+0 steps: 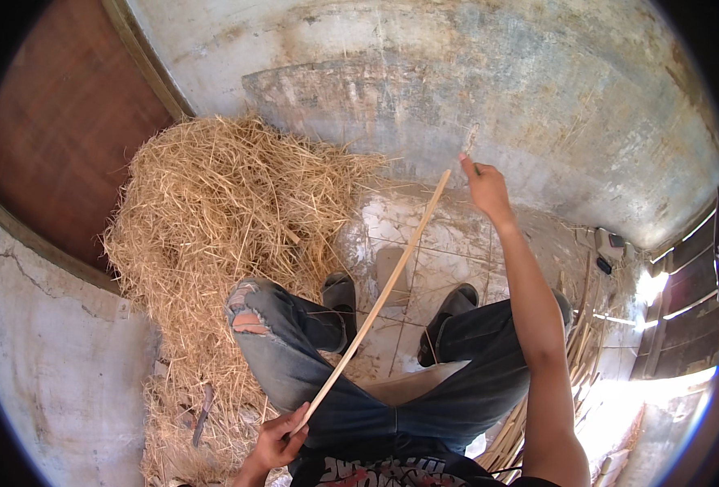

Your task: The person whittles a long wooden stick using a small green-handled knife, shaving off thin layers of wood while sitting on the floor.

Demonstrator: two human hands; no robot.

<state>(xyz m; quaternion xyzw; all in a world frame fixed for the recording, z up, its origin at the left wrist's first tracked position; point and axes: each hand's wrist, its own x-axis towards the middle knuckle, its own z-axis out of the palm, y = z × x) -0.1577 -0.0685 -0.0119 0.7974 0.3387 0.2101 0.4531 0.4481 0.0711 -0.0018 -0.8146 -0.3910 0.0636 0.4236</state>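
My left hand, low in the view by my lap, is closed around the near end of a long, pale bamboo strip. The strip slants up and away to the right across my knees, its far end in the air near my right hand. My right hand is stretched out ahead, closed on the handle of what looks like a knife. A bit of green shows at its grip, and the pale blade blends into the wall behind. A small gap separates that hand from the strip's far tip.
A big heap of straw rises at the left, beside a brown door panel. A dark curved blade-like tool lies on straw at lower left. Several strips lie at my right. A stained wall stands ahead of the tiled floor.
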